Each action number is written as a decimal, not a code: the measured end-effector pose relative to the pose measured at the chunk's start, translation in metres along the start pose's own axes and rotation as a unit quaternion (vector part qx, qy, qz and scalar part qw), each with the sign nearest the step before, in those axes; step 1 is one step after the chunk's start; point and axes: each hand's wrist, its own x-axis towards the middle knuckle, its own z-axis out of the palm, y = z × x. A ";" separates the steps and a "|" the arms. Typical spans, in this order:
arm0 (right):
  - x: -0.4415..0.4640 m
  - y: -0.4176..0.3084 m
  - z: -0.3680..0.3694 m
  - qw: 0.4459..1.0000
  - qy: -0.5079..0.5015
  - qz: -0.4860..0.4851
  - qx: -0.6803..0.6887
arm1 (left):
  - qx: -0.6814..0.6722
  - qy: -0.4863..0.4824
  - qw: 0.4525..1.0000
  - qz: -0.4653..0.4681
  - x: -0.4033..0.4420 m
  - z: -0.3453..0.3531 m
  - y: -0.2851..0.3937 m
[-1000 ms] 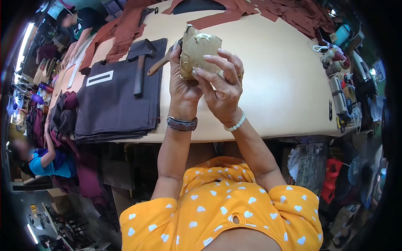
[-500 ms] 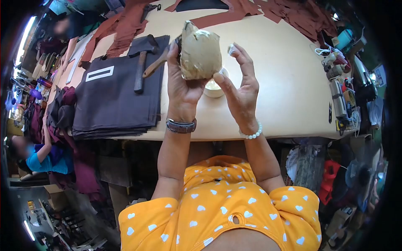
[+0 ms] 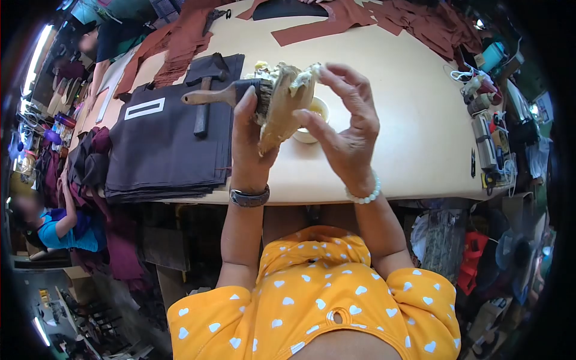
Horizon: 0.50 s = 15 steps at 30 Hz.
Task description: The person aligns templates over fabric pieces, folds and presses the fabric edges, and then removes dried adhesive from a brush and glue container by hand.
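My left hand (image 3: 252,147) is closed around a tan, glue-crusted container (image 3: 281,111), with pale yellowish flakes along its upper edge. Also in that hand is a flat brush (image 3: 219,96), its wooden handle pointing left and its dark bristles against the container. What lies inside the container is hidden from me. At its right side is my right hand (image 3: 351,129), thumb and fingers apart, the fingertips at the flaky upper edge and the thumb by its side. Behind both stands a small pale bowl (image 3: 307,137) with something yellowish in it, partly covered.
Left of my hands, a hammer (image 3: 203,105) and a white rectangular frame (image 3: 144,108) lie on stacked dark sheets (image 3: 165,159). Reddish-brown pieces (image 3: 327,29) spread across the table's far side. Tools and cables (image 3: 486,135) line its right edge. Other people are at the left.
My left hand has lowered and turned the container, so the brush handle now points left. My right hand has moved in to its upper edge; the white bit on its fingertip no longer shows separately.
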 end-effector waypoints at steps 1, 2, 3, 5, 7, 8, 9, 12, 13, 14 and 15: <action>-0.001 0.000 0.006 1.000 0.011 0.012 0.007 | 0.021 0.016 1.000 0.009 -0.004 0.004 -0.003; -0.003 0.001 0.011 0.999 0.022 0.024 0.015 | 0.014 0.004 1.000 0.017 -0.006 0.004 -0.006; -0.003 0.001 0.014 0.999 0.030 0.028 0.031 | 0.008 -0.008 1.000 0.025 -0.008 0.002 -0.009; -0.003 0.002 0.017 0.996 0.045 0.037 0.063 | -0.029 -0.044 0.998 0.037 -0.010 -0.004 -0.013; -0.004 0.003 0.018 0.999 0.035 -0.012 0.010 | -0.011 -0.018 0.999 0.041 -0.013 -0.006 -0.012; -0.004 0.004 0.018 0.999 0.030 -0.038 -0.018 | -0.003 -0.007 0.999 0.043 -0.013 -0.006 -0.012; -0.003 0.001 0.018 0.996 0.030 -0.075 -0.037 | -0.004 -0.005 0.999 0.050 -0.013 -0.007 -0.013; -0.004 0.014 0.021 0.986 0.029 -0.122 -0.107 | -0.002 0.005 0.998 0.065 -0.016 -0.013 -0.014; -0.006 0.016 0.021 0.989 0.023 -0.109 -0.102 | 0.002 0.007 0.998 0.067 -0.015 -0.015 -0.015; -0.005 0.017 0.021 0.992 0.020 -0.079 -0.094 | 0.006 0.009 0.997 0.070 -0.015 -0.016 -0.015; -0.004 0.019 0.021 0.995 0.017 -0.049 -0.087 | 0.002 0.006 0.998 0.065 -0.016 -0.016 -0.015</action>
